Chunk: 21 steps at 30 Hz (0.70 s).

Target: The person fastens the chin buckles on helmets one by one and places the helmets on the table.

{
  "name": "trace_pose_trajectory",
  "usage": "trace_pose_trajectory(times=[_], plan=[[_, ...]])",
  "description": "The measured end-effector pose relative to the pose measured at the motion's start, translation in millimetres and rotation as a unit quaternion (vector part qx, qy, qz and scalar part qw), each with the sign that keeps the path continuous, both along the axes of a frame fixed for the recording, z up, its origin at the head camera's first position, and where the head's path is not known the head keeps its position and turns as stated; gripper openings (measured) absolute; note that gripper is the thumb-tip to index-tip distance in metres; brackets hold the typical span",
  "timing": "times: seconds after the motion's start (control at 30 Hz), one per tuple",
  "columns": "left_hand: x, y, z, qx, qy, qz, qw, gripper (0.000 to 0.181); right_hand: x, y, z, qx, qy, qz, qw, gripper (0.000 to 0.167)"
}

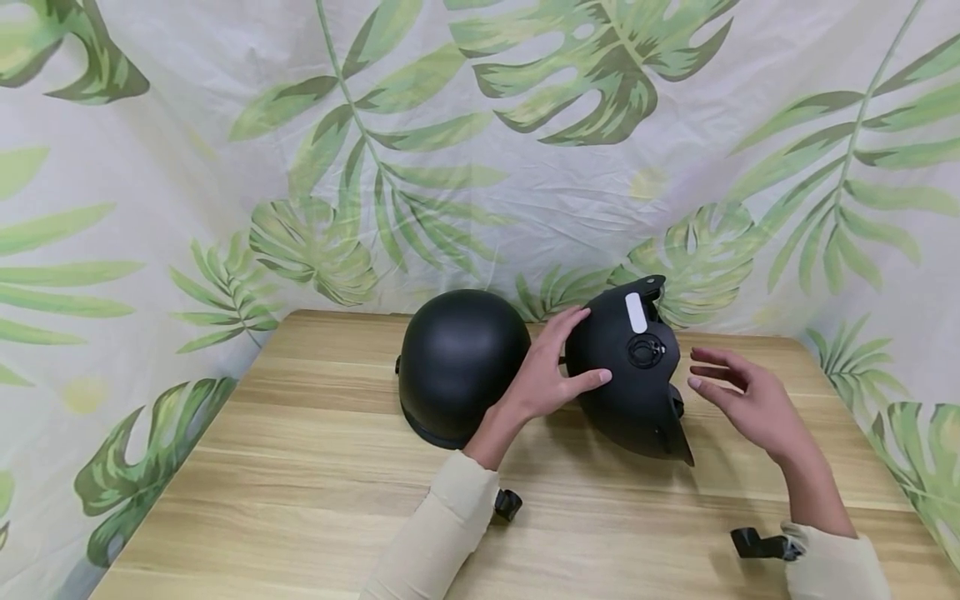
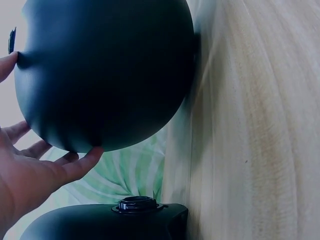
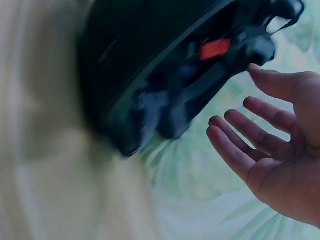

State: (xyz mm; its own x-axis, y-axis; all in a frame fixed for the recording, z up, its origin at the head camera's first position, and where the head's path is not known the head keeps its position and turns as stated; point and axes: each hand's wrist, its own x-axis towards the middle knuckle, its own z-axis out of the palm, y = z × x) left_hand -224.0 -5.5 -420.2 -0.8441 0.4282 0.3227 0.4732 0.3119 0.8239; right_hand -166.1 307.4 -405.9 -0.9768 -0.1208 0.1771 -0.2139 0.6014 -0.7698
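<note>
A black helmet (image 1: 626,408) lies tilted on its side, its dome to the left and its opening to the right. Spread across the dome, the fingers and thumb of my left hand (image 1: 543,375) touch the shell without wrapping round it. My right hand (image 1: 750,396) hovers apart from the helmet's open side, fingers slightly bent and holding nothing. Inside the opening, the right wrist view shows dark straps and a red piece (image 3: 215,49). A second black helmet (image 1: 461,358) sits dome up at the left, partly behind my left hand.
Both helmets are on a wood-grain table (image 1: 300,467). Behind it hangs a leaf-patterned cloth (image 1: 465,208), close to the table's back edge. Black camera mounts stick out from both sleeves.
</note>
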Motion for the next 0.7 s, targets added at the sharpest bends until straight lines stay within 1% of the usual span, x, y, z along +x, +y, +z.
trace_pose_trajectory(times=[0.13, 0.27, 0.37, 0.53, 0.7], plan=[[0.5, 0.2, 0.5, -0.004, 0.004, 0.006, 1.0000, 0.086, 5.9, -13.4, 19.0, -0.037, 0.052, 0.006, 0.9979, 0.047], [0.3, 0.8, -0.4, -0.008, 0.012, 0.015, 0.9998, 0.087, 11.4, -26.5, 34.2, -0.070, 0.081, 0.021, 0.9940, 0.045], [0.2, 1.2, -0.7, -0.009, 0.014, 0.018, 0.9997, 0.086, 15.1, -35.1, 43.4, -0.073, 0.093, 0.020, 0.9928, 0.045], [0.2, 1.2, -0.9, -0.009, 0.015, 0.021, 0.9996, 0.086, 16.0, -44.5, 50.6, -0.075, 0.107, 0.017, 0.9913, 0.046], [0.4, 1.6, -0.4, -0.013, 0.020, 0.020, 0.9995, 0.087, 16.6, -50.0, 55.6, -0.049, 0.109, 0.030, 0.9924, 0.049]])
